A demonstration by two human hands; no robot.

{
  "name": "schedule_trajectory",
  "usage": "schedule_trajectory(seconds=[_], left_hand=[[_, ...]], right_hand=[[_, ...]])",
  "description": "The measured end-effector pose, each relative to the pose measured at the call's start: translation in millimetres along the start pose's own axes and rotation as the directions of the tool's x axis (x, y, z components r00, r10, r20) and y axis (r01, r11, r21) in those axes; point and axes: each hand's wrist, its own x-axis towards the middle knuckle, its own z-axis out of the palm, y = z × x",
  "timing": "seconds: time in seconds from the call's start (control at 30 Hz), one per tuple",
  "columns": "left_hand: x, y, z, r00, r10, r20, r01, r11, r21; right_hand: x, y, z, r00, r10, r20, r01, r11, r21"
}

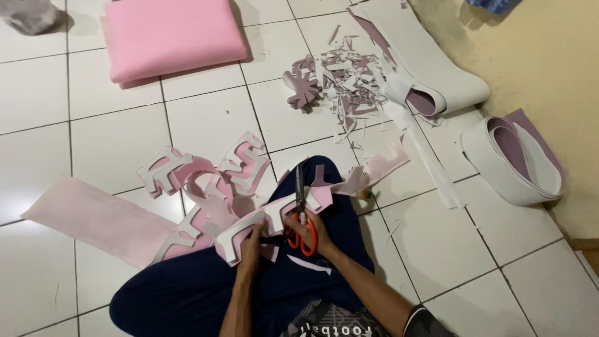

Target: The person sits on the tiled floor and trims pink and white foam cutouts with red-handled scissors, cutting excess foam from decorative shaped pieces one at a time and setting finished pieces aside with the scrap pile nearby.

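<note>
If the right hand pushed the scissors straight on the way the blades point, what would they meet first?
The right hand aims the red-handled scissors up the picture. They'd first meet the pink foam strip they're already cutting, then probably bare floor tile; depth is unclear.

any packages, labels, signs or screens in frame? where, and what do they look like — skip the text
No packages, signs or screens.
Only print: white lettering on the dark shirt, bottom centre, partly cut off.
Right hand holds red-handled scissors; left hand grips the pink-and-white cut-out strip. Neither shows a label.
</note>
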Motion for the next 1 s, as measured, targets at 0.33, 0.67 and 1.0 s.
schedule_trajectory(seconds=[0.33,0.67,1.0], left_hand=[[7.7,-15.6,7.2,0.981,0.121,-0.151,-0.174,0.896,-0.409],[-19.5,16.6,24.5,0.948,0.223,-0.228,-0.283,0.918,-0.279],[-30.5,12.9,43.2,0.877,0.324,-0.356,-0.398,0.904,-0.158]], right_hand=[[-20.5,-30.8,-26.5,0.987,-0.054,0.148,0.052,0.998,0.020],[-31.9,-30.2,-27.6,0.952,-0.136,0.274,0.193,0.962,-0.192],[-45.3,-40.6,-41.9,0.923,-0.159,0.350,0.279,0.903,-0.327]])
